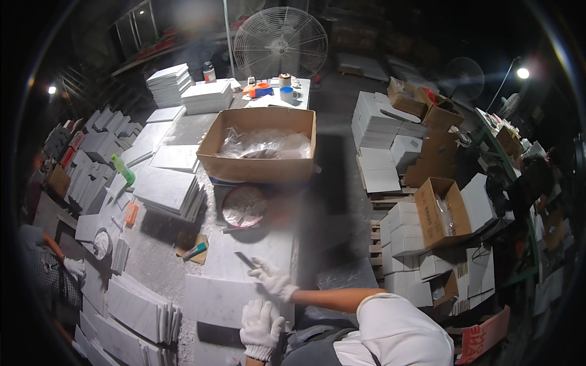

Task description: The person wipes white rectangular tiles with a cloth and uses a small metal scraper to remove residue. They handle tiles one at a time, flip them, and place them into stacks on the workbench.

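Observation:
A white marble tile (pixel 213 299) with grey veins lies in front of me, on top of a paler slab (pixel 268 241). My left hand (pixel 260 326), in a white knitted glove, rests flat over the tile's near right part with its fingers extended. In my right hand (pixel 274 279), also gloved, is a thin flat grey tool (pixel 245 260), gripped between thumb and fingers and pointing away to the left over the tile. Its exact kind is too small to tell. Beyond it stands a round tub (pixel 244 206) with a red rim and whitish contents.
A cardboard box (pixel 256 169) with clear plastic stands past the tub. Stacked tiles (pixel 168 189), a green bottle (pixel 124 171) and a teal-handled tool (pixel 195 251) are to the left. A co-worker's gloved hand (pixel 74 268) is far left. White cartons (pixel 406 229) stand right; a fan (pixel 281 46) is behind.

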Available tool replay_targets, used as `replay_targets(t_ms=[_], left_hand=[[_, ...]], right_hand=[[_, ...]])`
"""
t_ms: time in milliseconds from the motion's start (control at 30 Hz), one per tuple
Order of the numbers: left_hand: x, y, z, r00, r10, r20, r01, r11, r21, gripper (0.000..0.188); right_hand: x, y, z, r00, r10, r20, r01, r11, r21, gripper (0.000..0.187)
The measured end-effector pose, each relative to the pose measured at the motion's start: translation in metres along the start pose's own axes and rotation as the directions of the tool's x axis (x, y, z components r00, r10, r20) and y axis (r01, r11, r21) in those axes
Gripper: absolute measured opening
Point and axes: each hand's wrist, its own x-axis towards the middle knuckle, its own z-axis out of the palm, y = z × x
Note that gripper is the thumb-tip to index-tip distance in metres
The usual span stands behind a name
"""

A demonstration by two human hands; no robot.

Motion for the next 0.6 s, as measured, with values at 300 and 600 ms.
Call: replay_targets(t_ms=[300, 600], left_hand=[[0.064, -0.106, 0.007, 0.948, -0.257, 0.186, 0.206, 0.945, 0.254, 0.077], [0.081, -0.141, -0.014, 0.851, -0.518, 0.082, 0.429, 0.777, 0.46, 0.061]], right_hand=[[-0.053, -0.025, -0.143, 0.991, -0.045, -0.129, 0.034, 0.996, -0.088, 0.046], [-0.049, 0.002, -0.136, 0.99, -0.142, -0.017, 0.142, 0.99, 0.009, 0.045]])
